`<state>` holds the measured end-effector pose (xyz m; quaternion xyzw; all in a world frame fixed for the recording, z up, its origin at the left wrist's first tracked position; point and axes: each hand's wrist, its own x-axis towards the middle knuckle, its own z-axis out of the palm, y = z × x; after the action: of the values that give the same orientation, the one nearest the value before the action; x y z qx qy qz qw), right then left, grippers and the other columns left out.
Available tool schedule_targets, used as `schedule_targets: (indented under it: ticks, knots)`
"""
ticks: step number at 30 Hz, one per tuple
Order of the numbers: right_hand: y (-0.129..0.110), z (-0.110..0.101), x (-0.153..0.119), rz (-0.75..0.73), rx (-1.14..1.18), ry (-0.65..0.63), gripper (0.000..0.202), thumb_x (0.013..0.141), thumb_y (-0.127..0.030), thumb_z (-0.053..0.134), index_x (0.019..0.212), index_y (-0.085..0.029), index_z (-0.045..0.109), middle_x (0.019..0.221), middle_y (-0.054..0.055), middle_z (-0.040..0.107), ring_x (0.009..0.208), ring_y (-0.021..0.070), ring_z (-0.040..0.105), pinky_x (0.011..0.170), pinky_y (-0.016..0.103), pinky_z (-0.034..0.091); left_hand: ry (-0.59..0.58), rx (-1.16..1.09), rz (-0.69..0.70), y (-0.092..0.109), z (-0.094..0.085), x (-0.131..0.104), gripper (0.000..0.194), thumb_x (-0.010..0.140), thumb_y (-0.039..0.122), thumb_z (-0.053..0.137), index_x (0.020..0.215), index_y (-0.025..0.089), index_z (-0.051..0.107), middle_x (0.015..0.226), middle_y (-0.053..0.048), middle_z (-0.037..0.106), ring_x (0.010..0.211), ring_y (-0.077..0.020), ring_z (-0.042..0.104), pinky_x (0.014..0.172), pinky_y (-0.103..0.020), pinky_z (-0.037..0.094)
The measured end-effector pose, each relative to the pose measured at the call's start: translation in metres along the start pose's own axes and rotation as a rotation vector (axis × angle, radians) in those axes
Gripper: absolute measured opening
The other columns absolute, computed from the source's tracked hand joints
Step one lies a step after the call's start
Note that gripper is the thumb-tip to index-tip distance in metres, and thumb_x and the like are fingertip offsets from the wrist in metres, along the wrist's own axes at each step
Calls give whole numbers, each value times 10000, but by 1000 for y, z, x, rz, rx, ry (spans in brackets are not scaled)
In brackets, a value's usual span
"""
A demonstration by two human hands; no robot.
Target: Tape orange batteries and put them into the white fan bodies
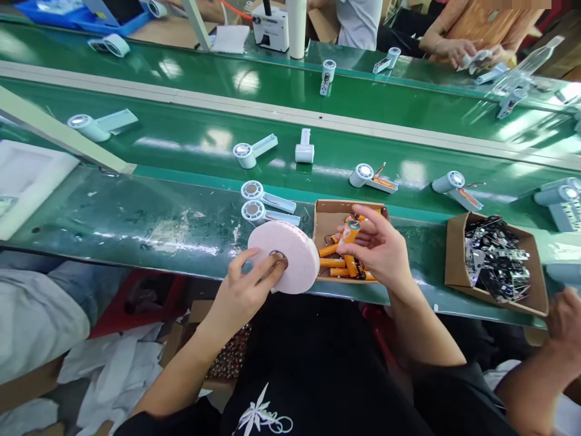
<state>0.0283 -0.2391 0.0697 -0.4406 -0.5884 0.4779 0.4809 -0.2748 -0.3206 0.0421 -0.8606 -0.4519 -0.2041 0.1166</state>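
Left hand [238, 297]: grip closed on a white roll [299, 263], with fingers inserted in its centre hole. The roll is tilted, its flat face turned up toward the camera, at the front edge of the green table [113, 209]. Contact between roll and table cannot be determined.

Right hand [385, 254]: grip pinching one orange battery [348, 233] between thumb and fingers. The battery is tilted, one end up, above an open cardboard box [327, 218] containing further orange batteries [333, 263]. This box stands on the table, immediately right of the roll.

Two pale blue fans [253, 212] lie side by side behind the roll, handles pointing right. A second box [456, 266], filled with small metal and black parts [497, 260], stands farther right; a co-worker's hand [565, 318] is near it. Beyond the table, more fans lie spaced along a green belt [181, 148].
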Motion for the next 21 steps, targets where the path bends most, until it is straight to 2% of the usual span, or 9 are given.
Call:
schedule_targets:
  ticks: [4,8,11,14,16,19,21]
  knots:
    - [-4,4,-10,-113,-364,-15,571,708,-485,981,1228,-333,802,918,-3,816,728,215,762,793,358,680,-51,96,35,0,-4,2,584,892,51,743,1411,308,675,1343,17,736,1236,-297,523,1128,-450,517]
    - [-10,6,-10,-156,-560,-110,588,713,-518,973,1245,-328,811,778,4,788,689,220,745,762,320,641,-57,126,73,-2,-7,8,652,908,64,738,1481,351,620,1354,34,729,1183,-285,534,1168,-494,516]
    - [-8,5,-8,-82,-500,-234,612,765,-495,944,1321,-309,770,870,24,812,795,250,780,854,356,645,-62,144,100,-4,-11,15,638,933,52,684,1489,356,609,1350,39,728,1137,-268,549,1188,-516,514]
    - [-1,9,-7,79,-201,-341,613,862,-429,865,1430,-317,664,1058,23,819,955,260,803,956,419,649,-57,130,78,-3,-18,21,622,950,60,645,1482,380,610,1328,30,735,1078,-264,547,1170,-533,516]
    - [4,21,-10,145,81,-236,564,868,-390,853,1386,-316,644,1088,15,814,983,250,804,938,432,666,-15,148,33,2,-21,24,583,945,75,659,1443,378,642,1293,18,750,1036,-268,528,1126,-543,504]
    - [10,52,-21,92,432,183,534,834,-366,884,1278,-346,587,1119,1,809,1024,226,798,920,408,674,54,240,-61,18,-15,27,450,933,179,726,1361,317,704,1180,-27,777,981,-277,486,977,-512,468]
    - [13,70,-26,48,548,400,563,825,-360,890,1257,-371,529,1153,-7,802,1061,215,790,949,411,664,88,231,-109,34,-6,28,386,924,293,755,1304,232,735,1080,-80,775,958,-282,473,865,-472,432]
